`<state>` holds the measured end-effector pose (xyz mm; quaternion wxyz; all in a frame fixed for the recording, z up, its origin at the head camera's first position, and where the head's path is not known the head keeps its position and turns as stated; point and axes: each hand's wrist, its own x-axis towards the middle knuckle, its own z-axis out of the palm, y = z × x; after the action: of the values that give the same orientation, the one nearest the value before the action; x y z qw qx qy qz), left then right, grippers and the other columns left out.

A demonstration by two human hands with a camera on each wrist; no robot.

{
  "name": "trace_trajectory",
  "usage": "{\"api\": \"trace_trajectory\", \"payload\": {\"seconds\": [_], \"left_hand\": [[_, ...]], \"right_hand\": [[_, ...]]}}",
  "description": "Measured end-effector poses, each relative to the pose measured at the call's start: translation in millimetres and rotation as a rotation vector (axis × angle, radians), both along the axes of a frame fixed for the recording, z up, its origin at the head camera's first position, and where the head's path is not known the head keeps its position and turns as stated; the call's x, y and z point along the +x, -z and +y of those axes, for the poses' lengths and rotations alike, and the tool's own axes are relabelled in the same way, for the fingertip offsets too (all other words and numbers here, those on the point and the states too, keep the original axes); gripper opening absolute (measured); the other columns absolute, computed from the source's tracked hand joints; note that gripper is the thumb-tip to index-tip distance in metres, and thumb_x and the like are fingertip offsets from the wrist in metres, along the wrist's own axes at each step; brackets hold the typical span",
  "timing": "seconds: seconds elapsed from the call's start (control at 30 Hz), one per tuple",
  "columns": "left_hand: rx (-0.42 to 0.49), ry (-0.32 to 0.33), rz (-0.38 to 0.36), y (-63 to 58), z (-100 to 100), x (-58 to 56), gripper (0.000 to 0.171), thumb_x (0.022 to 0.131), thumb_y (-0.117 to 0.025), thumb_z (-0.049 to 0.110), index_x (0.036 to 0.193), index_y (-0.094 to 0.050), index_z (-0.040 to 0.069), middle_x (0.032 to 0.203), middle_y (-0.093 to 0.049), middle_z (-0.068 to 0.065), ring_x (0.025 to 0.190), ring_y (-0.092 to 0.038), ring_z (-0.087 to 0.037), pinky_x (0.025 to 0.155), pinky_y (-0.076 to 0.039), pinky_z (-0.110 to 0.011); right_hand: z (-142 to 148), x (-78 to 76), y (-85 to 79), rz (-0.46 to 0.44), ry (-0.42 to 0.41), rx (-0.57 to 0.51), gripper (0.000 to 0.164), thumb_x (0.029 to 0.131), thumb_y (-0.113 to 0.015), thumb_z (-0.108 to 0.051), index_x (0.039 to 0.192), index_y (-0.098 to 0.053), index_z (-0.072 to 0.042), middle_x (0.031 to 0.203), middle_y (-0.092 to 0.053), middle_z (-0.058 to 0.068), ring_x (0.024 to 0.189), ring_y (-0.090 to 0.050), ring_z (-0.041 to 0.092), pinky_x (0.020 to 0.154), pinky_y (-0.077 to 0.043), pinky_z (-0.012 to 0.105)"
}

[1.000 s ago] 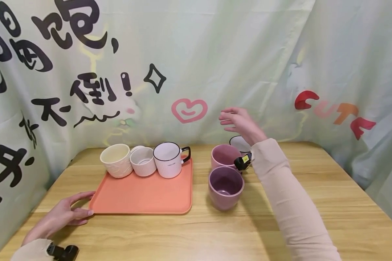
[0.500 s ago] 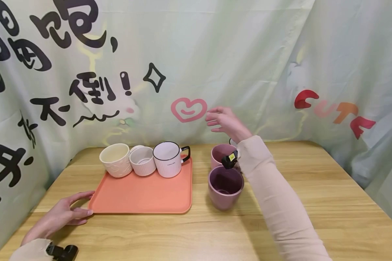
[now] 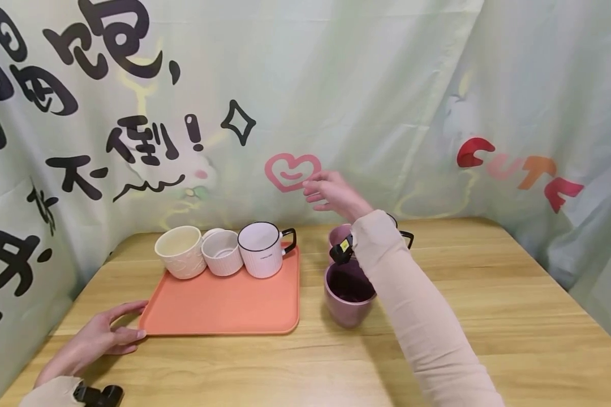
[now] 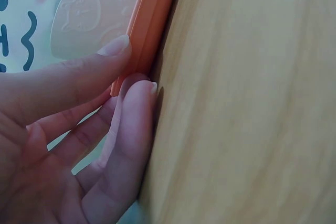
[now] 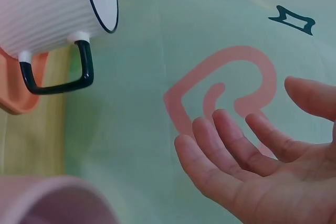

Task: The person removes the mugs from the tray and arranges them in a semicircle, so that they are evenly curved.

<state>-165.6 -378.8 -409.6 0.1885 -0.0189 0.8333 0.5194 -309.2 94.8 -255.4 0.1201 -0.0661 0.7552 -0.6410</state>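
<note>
Left hand (image 3: 99,336) pinches tray (image 3: 219,308) corner — likely steadying it; right hand (image 3: 334,195) raised beyond purple cup (image 3: 347,308) — fingers loosely extended, holding nothing.

Left hand (image 4: 52,177) holding orange tray (image 4: 149,24), embossed cup (image 4: 84,17) beyond, wooden tabletop (image 4: 241,103)

right hand (image 3: 336,196): shifted left, overlapping pink heart (image 3: 269,170) | sleeve (image 3: 402,282): covers more of pink cup (image 3: 338,233) | black handle (image 3: 412,238): come into view

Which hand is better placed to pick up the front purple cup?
Probably the right hand: it is empty and nearer the purple cup, while the left hand grips the orange tray.
</note>
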Motion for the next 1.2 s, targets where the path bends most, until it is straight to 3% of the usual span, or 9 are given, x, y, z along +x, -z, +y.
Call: {"api": "trace_trajectory", "payload": {"seconds": [0.5, 0.73, 0.97, 1.2], "left_hand": [[0.011, 0.028, 0.014, -2.7, 0.5, 0.6, 0.08, 0.097, -0.07, 0.006, 0.151, -0.015, -0.017, 0.125, -0.06, -0.032, 0.09, -0.068, -0.015, 0.078, -0.061, -0.037], [-0.001, 0.005, 0.012, -1.0, 1.1, 0.3, 0.081, 0.096, -0.07, 0.007, 0.152, -0.017, -0.016, 0.127, -0.058, -0.034, 0.091, -0.067, -0.016, 0.078, -0.061, -0.037], [0.019, 0.025, 0.015, 1.3, -0.8, 0.7, 0.081, 0.096, -0.07, 0.008, 0.151, -0.016, -0.017, 0.122, -0.063, -0.028, 0.089, -0.068, -0.016, 0.077, -0.061, -0.037], [0.029, 0.039, 0.021, -0.3, -2.9, 0.3, 0.081, 0.097, -0.069, 0.007, 0.152, -0.015, -0.017, 0.124, -0.062, -0.029, 0.09, -0.068, -0.015, 0.077, -0.061, -0.037]], "right_hand": [[-17.0, 1.7, 7.9, -0.021, -0.051, 0.067, 0.04, 0.106, -0.054, -0.017, 0.139, -0.048, 0.004, 0.137, -0.052, 0.027, 0.117, -0.056, 0.035, 0.108, -0.044, 0.051], [-28.8, 0.7, 11.1, -0.035, -0.066, 0.112, 0.039, 0.105, -0.056, -0.019, 0.137, -0.052, 0.004, 0.125, -0.059, 0.021, 0.116, -0.058, 0.035, 0.104, -0.047, 0.048], [-37.7, -0.3, 16.5, -0.089, -0.086, 0.069, 0.044, 0.104, -0.058, -0.019, 0.142, -0.047, 0.003, 0.132, -0.056, 0.025, 0.12, -0.055, 0.037, 0.109, -0.042, 0.053], [-45.6, -4.6, 21.5, -0.14, -0.087, 0.067, 0.045, 0.105, -0.058, -0.019, 0.143, -0.047, 0.002, 0.129, -0.058, 0.022, 0.125, -0.053, 0.039, 0.111, -0.04, 0.053]]}}
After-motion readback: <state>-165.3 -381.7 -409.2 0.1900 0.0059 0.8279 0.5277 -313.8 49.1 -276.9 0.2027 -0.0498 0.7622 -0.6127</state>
